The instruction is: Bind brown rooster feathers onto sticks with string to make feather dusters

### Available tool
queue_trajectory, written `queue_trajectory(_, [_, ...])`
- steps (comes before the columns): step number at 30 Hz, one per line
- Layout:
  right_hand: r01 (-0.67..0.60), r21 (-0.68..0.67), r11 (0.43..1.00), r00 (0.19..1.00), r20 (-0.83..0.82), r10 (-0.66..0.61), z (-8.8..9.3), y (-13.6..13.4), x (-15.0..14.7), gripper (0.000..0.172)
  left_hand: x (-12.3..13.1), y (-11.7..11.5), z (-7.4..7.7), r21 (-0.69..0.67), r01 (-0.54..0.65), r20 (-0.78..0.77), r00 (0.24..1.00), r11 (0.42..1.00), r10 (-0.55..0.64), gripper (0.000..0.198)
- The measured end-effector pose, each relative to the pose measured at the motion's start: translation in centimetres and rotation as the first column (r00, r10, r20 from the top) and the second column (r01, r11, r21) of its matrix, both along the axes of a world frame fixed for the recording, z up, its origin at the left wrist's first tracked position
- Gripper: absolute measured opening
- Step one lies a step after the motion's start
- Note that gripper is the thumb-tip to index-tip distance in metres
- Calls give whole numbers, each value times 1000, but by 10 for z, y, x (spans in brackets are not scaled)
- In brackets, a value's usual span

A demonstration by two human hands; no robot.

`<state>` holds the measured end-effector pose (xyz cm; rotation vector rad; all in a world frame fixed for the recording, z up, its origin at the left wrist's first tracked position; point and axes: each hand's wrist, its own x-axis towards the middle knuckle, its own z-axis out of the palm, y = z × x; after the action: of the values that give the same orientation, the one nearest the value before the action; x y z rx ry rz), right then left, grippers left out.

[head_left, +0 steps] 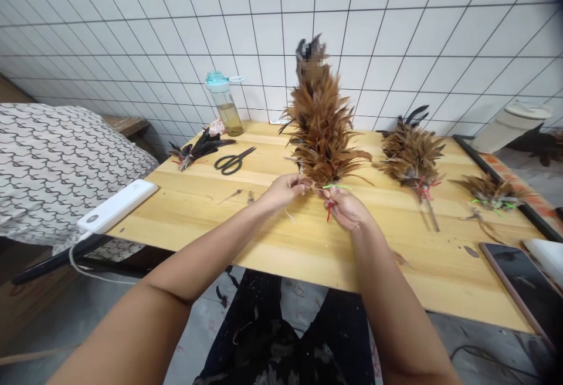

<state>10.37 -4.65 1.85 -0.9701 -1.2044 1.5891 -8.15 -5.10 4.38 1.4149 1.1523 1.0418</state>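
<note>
A tall brown feather duster [320, 121] stands upright over the wooden table [281, 238], its dark tip toward the tiled wall. My left hand [285, 189] is closed on the lowest feathers at the base of the duster. My right hand [345, 208] grips the stem just below, where red and green ties show. A white thread hangs between my hands.
Black scissors [233, 161] and a bundle of dark feathers [199, 149] lie at the back left by a water bottle [225, 103]. Two more feather bundles [412, 156] [490, 192] lie to the right. A white power bank [116, 205] and a phone [525, 288] sit near the table's edges.
</note>
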Motion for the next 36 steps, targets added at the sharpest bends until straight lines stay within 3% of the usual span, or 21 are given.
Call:
queue_trajectory(8, [-75, 86, 993, 996, 63, 69, 4, -3, -6, 48, 18, 7, -1, 56, 66, 62, 996, 996, -69, 18])
queue_trajectory(12, [-80, 110, 991, 995, 60, 73, -3, -1, -8, 48, 23, 8, -4, 98, 48, -84, 996, 994, -40, 8])
queue_trajectory(15, [-41, 146, 988, 998, 50, 34, -10, 2, -11, 46, 25, 6, -10, 84, 26, -163, 987, 996, -12, 13])
queue_trajectory(22, [50, 280, 959, 982, 163, -99, -17, 3, -14, 30, 31, 0, -17, 16, -48, -19, 999, 999, 48, 11])
queue_trajectory(25, [52, 338, 940, 954, 260, -146, -19, 6, -11, 24, 26, -5, -15, -61, 20, 81, 997, 998, -15, 18])
queue_trajectory(30, [144, 394, 908, 750, 554, -360, -15, 12, -3, 22, 7, -13, -12, -190, 194, 53, 981, 962, -187, 26])
queue_trajectory(33, [129, 484, 865, 608, 651, -455, -8, 10, -1, 29, -5, -17, -11, -144, 194, -100, 973, 970, -209, 23])
queue_trajectory(36, [37, 530, 847, 401, 769, -498, -2, 4, -4, 32, -12, -23, -7, -20, 185, -228, 956, 983, -184, 23])
